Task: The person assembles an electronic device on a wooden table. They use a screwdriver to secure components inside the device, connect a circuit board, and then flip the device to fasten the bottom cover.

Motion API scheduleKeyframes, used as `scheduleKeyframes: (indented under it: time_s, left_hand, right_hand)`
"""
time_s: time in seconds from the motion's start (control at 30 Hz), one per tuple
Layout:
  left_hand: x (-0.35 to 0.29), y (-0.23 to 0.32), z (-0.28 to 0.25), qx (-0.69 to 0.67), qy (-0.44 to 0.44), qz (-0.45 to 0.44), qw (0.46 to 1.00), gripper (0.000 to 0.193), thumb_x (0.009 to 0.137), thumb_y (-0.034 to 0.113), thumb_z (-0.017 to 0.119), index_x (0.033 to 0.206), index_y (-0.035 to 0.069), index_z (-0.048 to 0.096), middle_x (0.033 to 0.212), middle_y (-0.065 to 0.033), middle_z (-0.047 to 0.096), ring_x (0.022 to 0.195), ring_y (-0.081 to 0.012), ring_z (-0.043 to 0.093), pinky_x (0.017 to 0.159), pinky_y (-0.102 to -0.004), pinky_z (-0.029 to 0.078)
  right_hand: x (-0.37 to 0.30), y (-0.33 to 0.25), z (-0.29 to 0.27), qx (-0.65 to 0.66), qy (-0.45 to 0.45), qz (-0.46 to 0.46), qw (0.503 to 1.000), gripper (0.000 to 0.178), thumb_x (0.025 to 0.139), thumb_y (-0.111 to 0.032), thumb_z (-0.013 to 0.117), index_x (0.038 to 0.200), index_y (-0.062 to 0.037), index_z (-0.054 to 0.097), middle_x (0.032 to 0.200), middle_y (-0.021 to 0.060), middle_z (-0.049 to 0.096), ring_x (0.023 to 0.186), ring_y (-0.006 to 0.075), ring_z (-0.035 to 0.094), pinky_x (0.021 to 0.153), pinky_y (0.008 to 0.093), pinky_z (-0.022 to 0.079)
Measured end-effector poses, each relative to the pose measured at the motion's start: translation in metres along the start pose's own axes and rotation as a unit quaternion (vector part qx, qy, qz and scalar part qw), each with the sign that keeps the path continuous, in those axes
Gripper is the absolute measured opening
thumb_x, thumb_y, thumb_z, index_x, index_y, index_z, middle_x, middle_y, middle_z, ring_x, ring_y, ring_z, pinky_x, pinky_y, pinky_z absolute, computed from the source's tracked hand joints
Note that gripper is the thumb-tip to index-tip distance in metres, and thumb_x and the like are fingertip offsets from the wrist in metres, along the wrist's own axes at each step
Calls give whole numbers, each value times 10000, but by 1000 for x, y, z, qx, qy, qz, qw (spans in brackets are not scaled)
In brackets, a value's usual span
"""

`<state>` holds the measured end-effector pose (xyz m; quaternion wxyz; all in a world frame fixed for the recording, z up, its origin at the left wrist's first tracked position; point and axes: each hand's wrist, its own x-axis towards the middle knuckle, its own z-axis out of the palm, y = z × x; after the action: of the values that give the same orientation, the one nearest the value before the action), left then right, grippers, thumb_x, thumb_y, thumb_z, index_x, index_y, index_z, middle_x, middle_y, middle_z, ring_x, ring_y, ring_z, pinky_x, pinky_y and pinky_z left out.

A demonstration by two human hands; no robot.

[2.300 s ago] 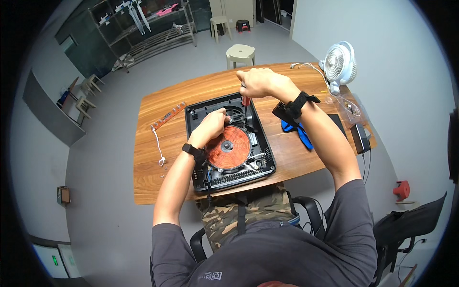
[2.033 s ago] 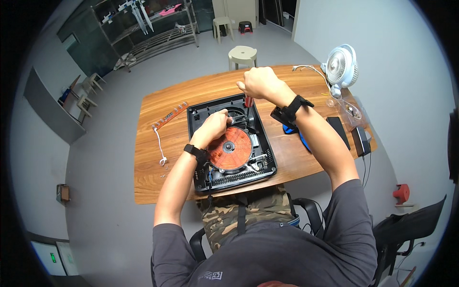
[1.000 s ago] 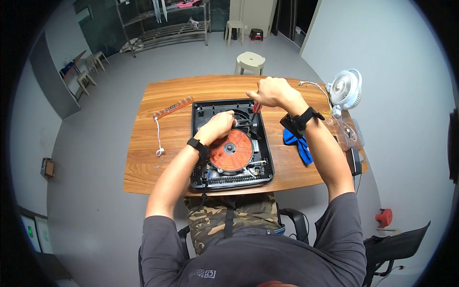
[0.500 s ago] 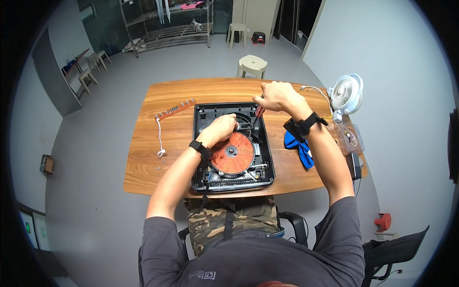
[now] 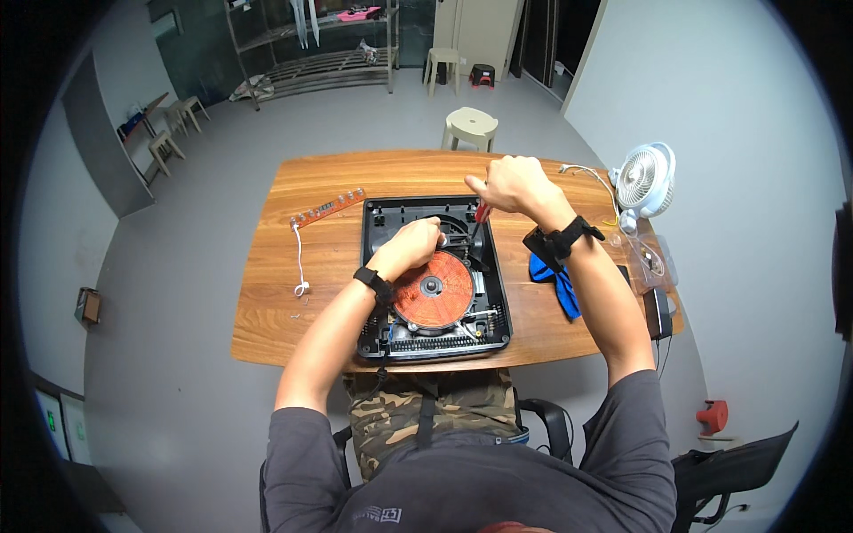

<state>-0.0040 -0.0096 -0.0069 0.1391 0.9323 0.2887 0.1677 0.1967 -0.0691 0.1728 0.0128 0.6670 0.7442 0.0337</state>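
Note:
An opened induction cooker, its black casing (image 5: 509, 341) lying flat, has a round copper coil (image 5: 434, 293) in its middle. My right hand (image 5: 518, 185) is closed around a red-handled screwdriver (image 5: 482, 215), over the far right part of the casing. The screwdriver points down toward the dark parts there; its tip is too small to make out. My left hand (image 5: 413, 244) reaches in over the coil's far left side. Its fingers are closed by the parts next to the fan opening, and what they pinch is hidden.
On the wooden table (image 5: 262, 311), an orange circuit strip (image 5: 329, 209) with a white cable (image 5: 299, 260) lies left of the casing, with small screws nearby. At right are blue cloth (image 5: 562, 289), a light-blue fan (image 5: 644, 180), a clear plastic box (image 5: 659, 258) and a black box (image 5: 658, 314).
The whole view has shifted slightly. My right hand has turned a little on the screwdriver, its thumb now reaching farther left. My left hand stays in the same place on the cooker.

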Motion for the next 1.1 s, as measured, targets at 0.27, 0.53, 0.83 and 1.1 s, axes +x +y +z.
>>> scheduleKeyframes:
  time_s: [0.27,0.53,0.83,1.1]
  left_hand:
    - [2,8,-6,-3,-16,-11,1000,217,857,-6,562,974,-21,744,1033,-207,656,968,-413,664,863,-464,540]
    - [0,17,-12,-24,-5,-60,998,167,914,45,569,895,-31,716,1029,-219,659,986,-427,658,852,-465,537]
    - [1,9,-7,-11,-10,-18,1000,183,927,98,594,840,-39,678,1015,-216,670,955,-423,670,863,-465,544]
    - [-1,0,-22,-7,-62,-5,998,226,884,34,586,1037,4,749,1072,-192,706,1032,-387,672,913,-439,547]
  right_hand:
    - [4,18,11,47,22,-25,998,420,942,-365,518,934,9,710,912,258,724,925,418,704,857,501,550]
    - [-5,23,8,6,13,-16,1000,429,949,-409,555,954,8,656,824,259,701,844,435,691,798,516,549]
    - [-2,19,5,76,-33,-66,994,347,849,-324,634,978,-5,681,881,252,710,897,429,686,831,502,543]
    - [5,19,11,52,-13,-81,995,371,830,-352,647,956,-11,726,911,249,724,906,414,707,841,484,572]
